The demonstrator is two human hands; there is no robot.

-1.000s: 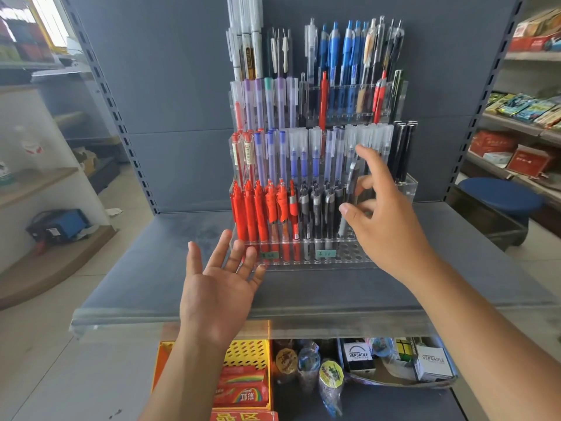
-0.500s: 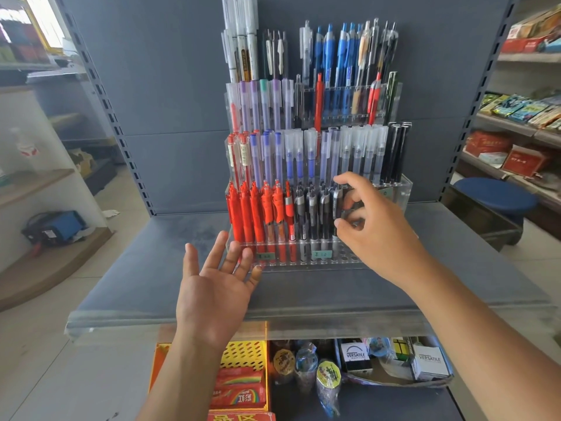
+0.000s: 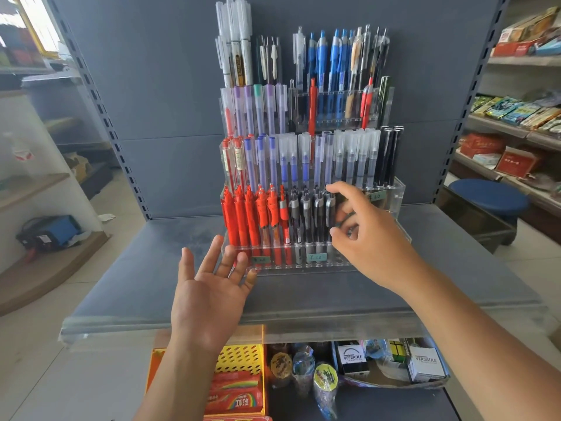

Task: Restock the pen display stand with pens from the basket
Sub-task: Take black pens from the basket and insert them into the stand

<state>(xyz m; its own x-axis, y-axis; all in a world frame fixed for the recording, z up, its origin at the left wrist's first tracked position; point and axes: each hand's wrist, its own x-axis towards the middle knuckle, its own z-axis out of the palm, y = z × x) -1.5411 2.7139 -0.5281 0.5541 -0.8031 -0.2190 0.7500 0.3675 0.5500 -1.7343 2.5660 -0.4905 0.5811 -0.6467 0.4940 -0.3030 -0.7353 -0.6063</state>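
A clear tiered pen display stand (image 3: pixel 393 198) stands on a grey shelf (image 3: pixel 145 268), packed with pens. Its front row holds red pens (image 3: pixel 239 220) on the left and black-and-grey pens (image 3: pixel 306 214) to their right. My right hand (image 3: pixel 373 241) is at the right end of that row, its thumb and fingers curled round a black pen (image 3: pixel 330 208) that stands upright in the row. My left hand (image 3: pixel 209 287) is held open, palm up, with its fingertips at the stand's front left corner. It holds nothing.
Under the shelf sit a yellow perforated basket (image 3: pixel 239 357) with red packets, small wrapped items and white boxes (image 3: pixel 425 363). Shelves of goods (image 3: pixel 516 117) and a blue stool (image 3: pixel 488 199) are on the right. A slotted upright (image 3: pixel 103 110) rises on the left.
My right hand has come down from the second tier to the front row with the black pen, which now stands in the row. My left hand has barely moved.
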